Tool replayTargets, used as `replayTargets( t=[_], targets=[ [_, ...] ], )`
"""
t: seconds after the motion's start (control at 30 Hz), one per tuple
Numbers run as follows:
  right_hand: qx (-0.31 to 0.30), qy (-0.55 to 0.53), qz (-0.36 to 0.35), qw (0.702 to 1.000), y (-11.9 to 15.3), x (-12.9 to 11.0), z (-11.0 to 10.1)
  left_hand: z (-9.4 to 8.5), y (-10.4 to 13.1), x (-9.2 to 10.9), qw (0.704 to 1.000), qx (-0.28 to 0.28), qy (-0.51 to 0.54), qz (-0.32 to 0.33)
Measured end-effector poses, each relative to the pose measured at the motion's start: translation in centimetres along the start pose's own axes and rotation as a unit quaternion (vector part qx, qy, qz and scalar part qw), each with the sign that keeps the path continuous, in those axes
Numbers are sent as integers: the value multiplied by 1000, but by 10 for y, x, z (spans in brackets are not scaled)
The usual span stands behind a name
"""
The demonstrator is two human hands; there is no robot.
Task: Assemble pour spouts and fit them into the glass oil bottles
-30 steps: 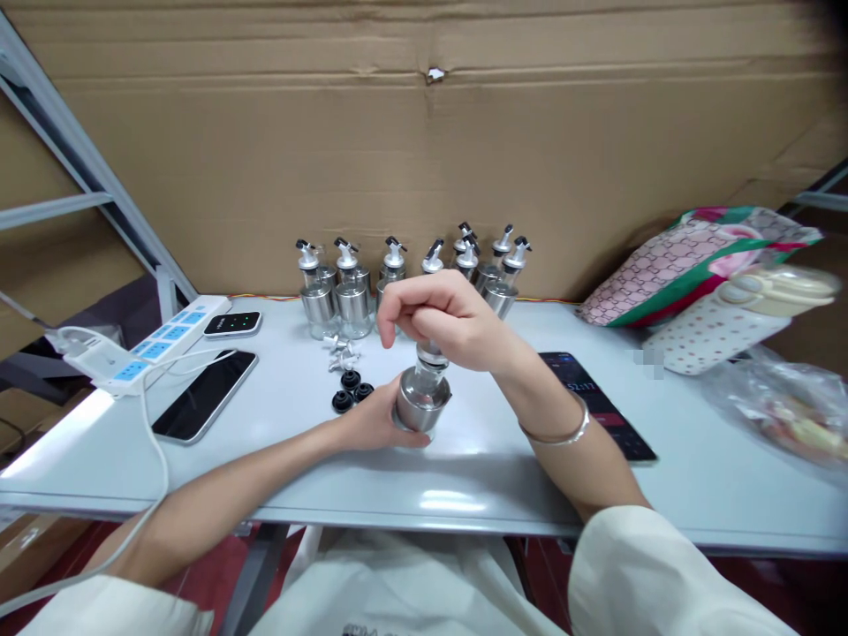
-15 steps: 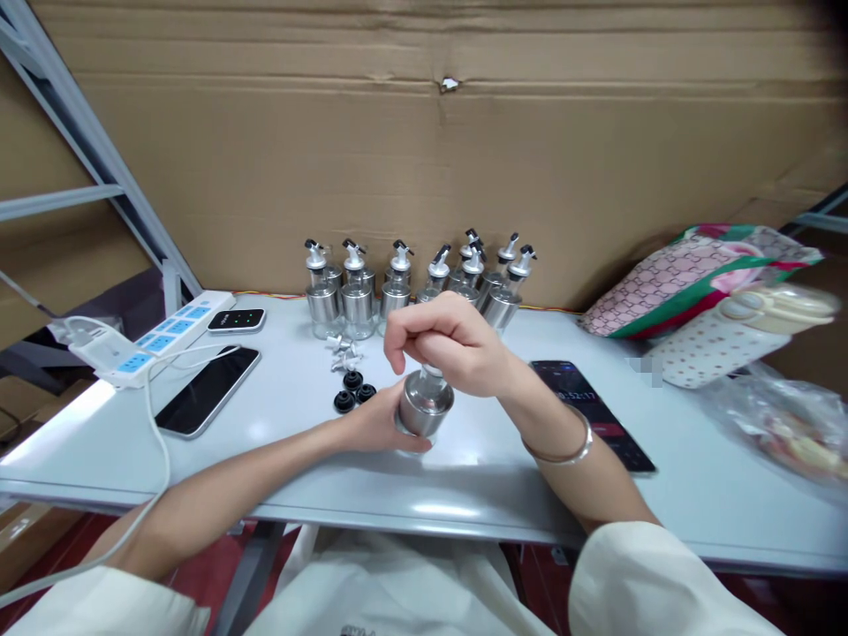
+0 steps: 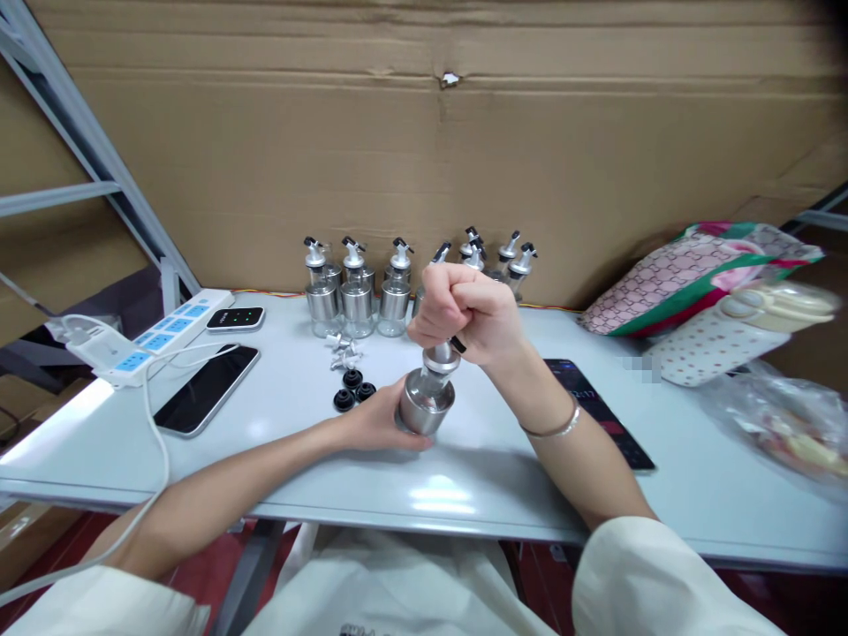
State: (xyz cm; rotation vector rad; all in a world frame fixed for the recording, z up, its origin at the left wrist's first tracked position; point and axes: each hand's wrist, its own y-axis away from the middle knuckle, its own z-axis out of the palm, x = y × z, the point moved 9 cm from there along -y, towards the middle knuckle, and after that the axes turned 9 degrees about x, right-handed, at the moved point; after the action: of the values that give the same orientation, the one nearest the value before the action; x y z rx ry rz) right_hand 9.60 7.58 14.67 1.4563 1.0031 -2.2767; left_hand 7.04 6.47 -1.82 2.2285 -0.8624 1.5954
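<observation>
My left hand is wrapped around the steel-sleeved body of a glass oil bottle near the table's front edge. On its neck sits a silver pour spout; a black tip pokes out beneath my right hand. That hand is curled closed around the spout's upper part, which the fingers hide. Left of the bottle lie three black ribbed stoppers, close to my left hand. Several loose silver spout parts lie just behind them.
Several similar bottles with spouts stand along the cardboard wall. At left are a power strip, a small black device and a phone. Another phone, a patterned bag and a dotted flask lie at right.
My right hand has turned at the wrist and its fingers are curled tighter over the spout. More of the spout's silver collar shows now. My left hand and the bottle stay in place.
</observation>
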Motion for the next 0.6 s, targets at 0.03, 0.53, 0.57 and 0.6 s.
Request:
replayTargets(
  t=[0.03, 0.53, 0.57, 0.6],
  targets=[
    [-4, -9, 11, 1000, 0, 2, -2, 0, 0, 0, 1000, -1, 1, -2],
    [-100, -105, 12, 989, -3, 15, 0, 4, 0, 7, 1000, -21, -4, 3],
    [-87, -90, 15, 992, -2, 14, 0, 4, 0, 7, 1000, -21, -6, 3],
    [-72, -75, 19, 994, -2, 14, 0, 4, 0, 8, 1000, -21, -6, 5]
  ],
)
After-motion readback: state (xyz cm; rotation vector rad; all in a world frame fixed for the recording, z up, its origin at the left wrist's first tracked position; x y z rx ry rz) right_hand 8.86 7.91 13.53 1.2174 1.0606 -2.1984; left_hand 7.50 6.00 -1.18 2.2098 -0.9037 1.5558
